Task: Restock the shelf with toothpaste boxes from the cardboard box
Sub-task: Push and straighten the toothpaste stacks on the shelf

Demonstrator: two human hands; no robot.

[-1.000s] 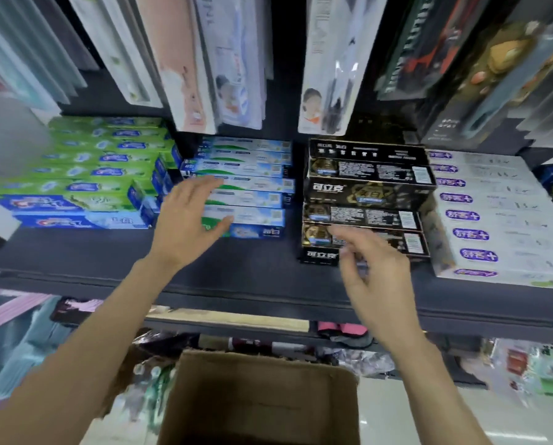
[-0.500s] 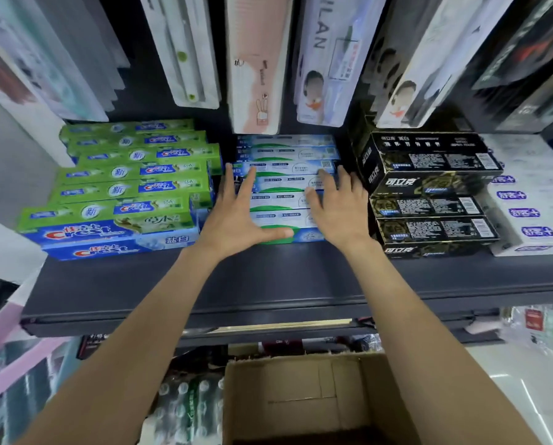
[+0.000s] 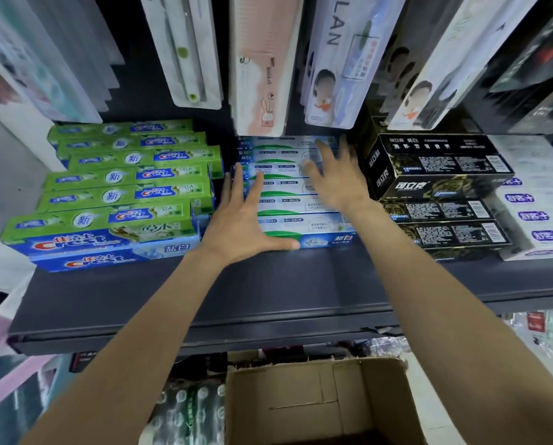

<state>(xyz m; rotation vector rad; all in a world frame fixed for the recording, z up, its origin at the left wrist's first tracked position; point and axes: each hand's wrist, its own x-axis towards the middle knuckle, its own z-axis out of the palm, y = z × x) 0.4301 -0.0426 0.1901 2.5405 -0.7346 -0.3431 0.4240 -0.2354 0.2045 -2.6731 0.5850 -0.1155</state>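
Note:
A stack of light blue and white toothpaste boxes (image 3: 288, 200) lies in the middle of the dark shelf (image 3: 268, 290). My left hand (image 3: 239, 220) rests flat on the stack's left end, fingers spread, thumb along the front box. My right hand (image 3: 336, 178) lies flat on the stack's right part, fingers spread and blurred. Neither hand holds a box. The brown cardboard box (image 3: 320, 403) stands open below the shelf's front edge; its inside is mostly out of view.
Green Crest boxes (image 3: 124, 194) are stacked left of the blue stack, black boxes (image 3: 435, 187) right of it, white boxes (image 3: 531, 200) at far right. Toothbrush packs (image 3: 262, 62) hang above the shelf. Wrapped goods (image 3: 188, 412) sit on the lower level.
Both hands have come together onto the light blue stack; the right hand moved there from the black boxes and has since slid further back along the stack. The view has shifted left.

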